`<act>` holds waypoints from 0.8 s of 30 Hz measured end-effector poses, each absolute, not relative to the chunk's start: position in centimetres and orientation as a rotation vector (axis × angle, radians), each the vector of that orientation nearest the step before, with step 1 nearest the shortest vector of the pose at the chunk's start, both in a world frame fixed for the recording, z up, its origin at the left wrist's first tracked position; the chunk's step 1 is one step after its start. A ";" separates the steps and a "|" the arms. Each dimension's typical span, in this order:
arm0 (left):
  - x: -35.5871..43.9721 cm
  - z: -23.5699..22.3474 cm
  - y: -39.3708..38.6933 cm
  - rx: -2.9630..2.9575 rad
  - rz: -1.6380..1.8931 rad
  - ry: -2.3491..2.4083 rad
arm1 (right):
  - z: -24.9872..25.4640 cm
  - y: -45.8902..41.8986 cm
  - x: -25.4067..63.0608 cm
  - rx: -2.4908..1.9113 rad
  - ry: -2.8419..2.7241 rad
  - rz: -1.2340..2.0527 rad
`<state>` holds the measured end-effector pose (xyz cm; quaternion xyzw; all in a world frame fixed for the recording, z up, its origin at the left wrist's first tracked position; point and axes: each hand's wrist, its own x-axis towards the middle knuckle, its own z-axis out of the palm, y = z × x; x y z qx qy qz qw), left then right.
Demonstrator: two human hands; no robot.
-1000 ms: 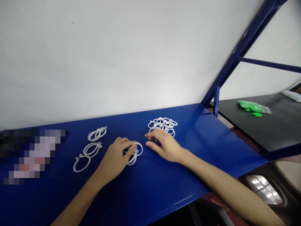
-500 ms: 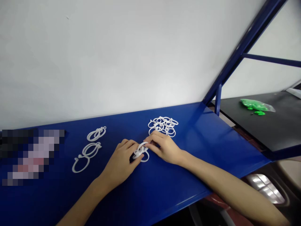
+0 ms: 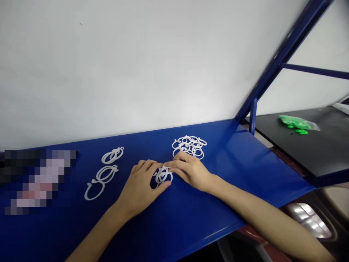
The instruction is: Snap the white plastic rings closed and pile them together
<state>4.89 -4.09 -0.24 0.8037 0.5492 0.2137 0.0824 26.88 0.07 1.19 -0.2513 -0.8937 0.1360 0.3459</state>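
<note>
A small cluster of white plastic curtain rings [image 3: 163, 176] lies on the blue table between my two hands. My left hand [image 3: 141, 185] curves round its left side, thumb and fingers spread apart, with the fingers at its upper edge and the thumb by its lower edge. From the right, my right hand [image 3: 192, 171] closes its fingertips on the top of the cluster; which ring they pinch is partly hidden. Just beyond the right hand is a larger pile of rings [image 3: 192, 143]. Left of my left hand lie two groups of overlapping rings, a far group [image 3: 111, 156] and a near group [image 3: 95, 191].
The blue table [image 3: 196, 214] meets a pale wall [image 3: 152, 65] at its back edge. A blue metal frame [image 3: 272, 69] rises at the right. Beyond it, a black table [image 3: 308, 149] bears a bag of green pieces [image 3: 296, 122]. A pixelated patch covers something at far left.
The ring that stood tilted between my hands now lies lower among the cluster. My left thumb has stretched out to the right, away from the fingers. The other ring groups stay put.
</note>
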 end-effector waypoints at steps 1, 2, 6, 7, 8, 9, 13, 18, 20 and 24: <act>5.0 -0.5 -4.2 2.422 0.656 1.647 | 1.2 0.1 26.9 -0.651 -2.322 0.338; 5.2 -0.7 -4.2 2.441 0.672 1.651 | 1.1 0.0 26.9 -0.649 -2.324 0.327; 6.0 -1.5 -4.3 2.486 0.741 1.645 | 1.0 -0.1 26.8 -0.637 -2.327 0.290; 6.2 -1.6 -4.3 2.491 0.761 1.636 | 1.1 -0.1 26.8 -0.630 -2.324 0.281; 6.4 -1.7 -4.3 2.496 0.777 1.621 | 1.1 -0.1 26.8 -0.623 -2.322 0.272; 6.5 -1.7 -4.3 2.498 0.787 1.604 | 1.2 -0.1 26.8 -0.618 -2.322 0.264; 6.7 -1.6 -4.3 2.494 0.785 1.543 | 1.4 -0.1 26.8 -0.617 -2.336 0.240; 6.3 -1.3 -4.2 2.516 0.747 1.592 | 1.4 0.0 26.9 -0.613 -2.312 0.195; 6.1 -1.2 -4.1 2.517 0.713 1.622 | 1.4 0.0 27.0 -0.626 -2.305 0.184; 5.6 -1.2 -4.1 2.510 0.638 1.652 | 1.4 0.2 27.1 -0.659 -2.296 0.161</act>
